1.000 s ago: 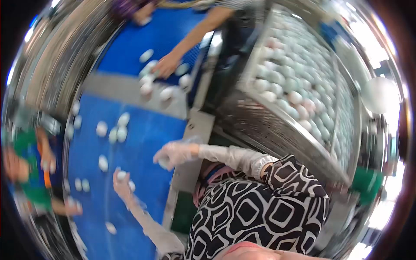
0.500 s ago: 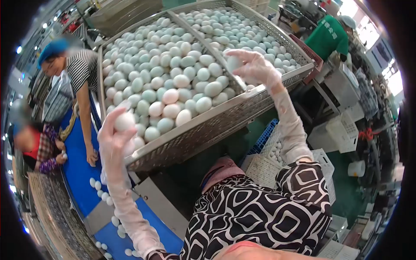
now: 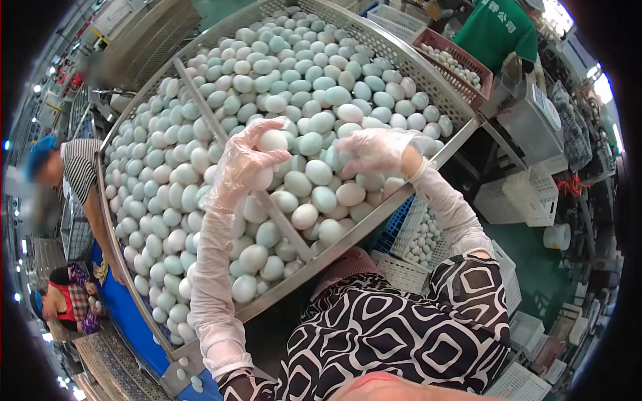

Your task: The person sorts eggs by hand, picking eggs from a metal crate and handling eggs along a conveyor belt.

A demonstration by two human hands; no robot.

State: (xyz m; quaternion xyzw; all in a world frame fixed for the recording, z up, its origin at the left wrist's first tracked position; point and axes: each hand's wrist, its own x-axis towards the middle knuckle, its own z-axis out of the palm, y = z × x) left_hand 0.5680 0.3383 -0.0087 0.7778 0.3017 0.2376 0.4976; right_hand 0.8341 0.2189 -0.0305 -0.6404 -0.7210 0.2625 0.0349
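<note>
In the head view, both gloved hands have come down onto the egg heap since half a second ago, when they were raised apart above the bin's near edge, each with an egg. Now the left hand [image 3: 249,164] curls its fingers [image 3: 267,127] round one pale egg [image 3: 273,140], lifted just above the heap near the divider [image 3: 200,110]; a second egg seems tucked lower in the same palm, though the glove blurs it. The right hand [image 3: 374,150] lies palm down on the eggs by the bin's near rim, fingers bent over them; whether it grips one cannot be told. The view has also swung, so the bin [image 3: 461,130] now fills the frame. Count: one metal bin, split by one divider into two compartments, holding eggs too many to number, pale green with a few pinkish ones. Three other people show: one in stripes [image 3: 80,167] at left, one below in red [image 3: 63,304], one in green [image 3: 498,30] at top right. One red crate [image 3: 485,70] of small eggs stands beyond the bin.
</note>
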